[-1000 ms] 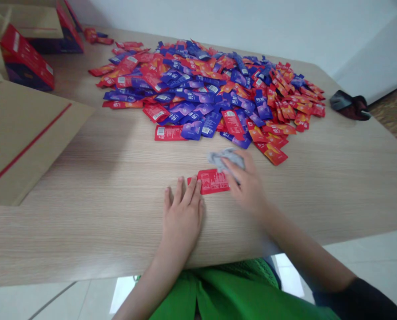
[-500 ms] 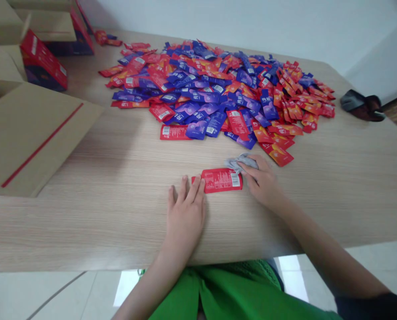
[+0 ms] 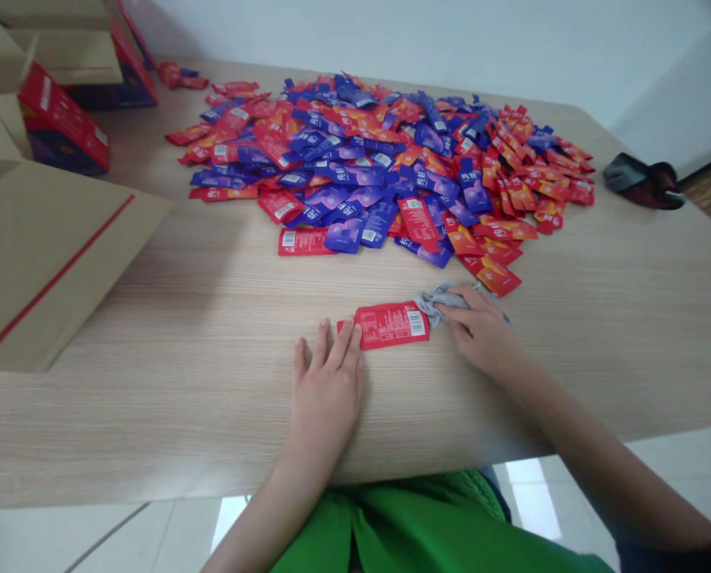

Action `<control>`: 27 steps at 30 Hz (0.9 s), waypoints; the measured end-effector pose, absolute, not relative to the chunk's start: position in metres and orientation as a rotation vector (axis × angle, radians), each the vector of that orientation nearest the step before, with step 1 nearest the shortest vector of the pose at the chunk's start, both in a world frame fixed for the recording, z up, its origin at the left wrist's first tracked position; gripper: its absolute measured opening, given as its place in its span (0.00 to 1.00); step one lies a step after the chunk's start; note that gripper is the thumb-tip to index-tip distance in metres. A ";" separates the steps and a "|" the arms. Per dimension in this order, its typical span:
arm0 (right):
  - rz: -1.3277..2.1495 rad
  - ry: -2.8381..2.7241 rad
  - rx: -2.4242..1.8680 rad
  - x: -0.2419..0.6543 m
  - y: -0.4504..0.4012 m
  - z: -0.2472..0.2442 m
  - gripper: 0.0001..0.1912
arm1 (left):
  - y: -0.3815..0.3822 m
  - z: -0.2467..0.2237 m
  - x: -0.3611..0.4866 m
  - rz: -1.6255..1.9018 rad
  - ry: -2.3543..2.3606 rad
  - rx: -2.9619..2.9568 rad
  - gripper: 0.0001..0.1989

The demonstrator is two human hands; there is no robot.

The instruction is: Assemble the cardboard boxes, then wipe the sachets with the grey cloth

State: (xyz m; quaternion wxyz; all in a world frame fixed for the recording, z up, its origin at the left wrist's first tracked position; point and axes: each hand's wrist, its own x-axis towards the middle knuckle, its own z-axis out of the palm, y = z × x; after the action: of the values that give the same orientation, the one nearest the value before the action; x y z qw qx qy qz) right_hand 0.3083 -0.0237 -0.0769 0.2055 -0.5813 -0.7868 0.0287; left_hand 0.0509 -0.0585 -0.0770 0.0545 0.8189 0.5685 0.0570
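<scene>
A red sachet (image 3: 391,325) with white print and a barcode lies flat on the wooden table (image 3: 170,414) in front of me. Spread fingers of my left hand (image 3: 328,382) rest on its narrow left end, pressing it against the tabletop. My right hand (image 3: 480,330) grips a crumpled grey cloth (image 3: 442,301), which touches the sachet's right end near the barcode. Part of the cloth is hidden under my right fingers.
Beyond my hands spreads a big heap of red, orange and purple sachets (image 3: 343,167). Opened cardboard boxes (image 3: 69,263) stand at the left, one flap reaching over the table. A dark, shiny object (image 3: 645,181) lies at the far right. A wall runs behind.
My right hand has slid the cloth slightly, from the sachet's upper right corner to its right end. My left hand still holds the sachet down. The view has shifted a little.
</scene>
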 end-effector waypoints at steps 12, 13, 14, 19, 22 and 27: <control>0.215 -2.326 -1.595 0.286 -0.045 -0.074 0.22 | -0.058 -0.074 0.054 0.055 1.736 2.551 0.25; 0.205 -2.277 -1.635 0.301 -0.044 -0.073 0.21 | -0.057 -0.072 0.055 0.044 1.745 2.549 0.25; 0.189 -2.220 -1.659 0.314 -0.042 -0.071 0.21 | -0.055 -0.069 0.055 0.034 1.744 2.550 0.25; -0.003 -1.976 -1.747 0.336 -0.036 -0.065 0.15 | -0.032 -0.038 0.063 0.024 1.684 2.543 0.18; 0.049 -2.032 -1.839 0.330 -0.033 -0.062 0.10 | -0.010 -0.022 0.075 -0.027 1.711 2.498 0.19; 0.144 -1.774 -1.693 0.334 -0.021 -0.039 0.11 | 0.019 -0.028 0.102 0.060 1.694 2.476 0.18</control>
State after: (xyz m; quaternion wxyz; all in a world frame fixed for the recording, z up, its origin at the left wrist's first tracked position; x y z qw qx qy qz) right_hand 0.3339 -0.0209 -0.0392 0.3358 -0.6492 -0.6803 0.0553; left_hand 0.1023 0.0191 -0.0277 0.0704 0.8231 0.5632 0.0200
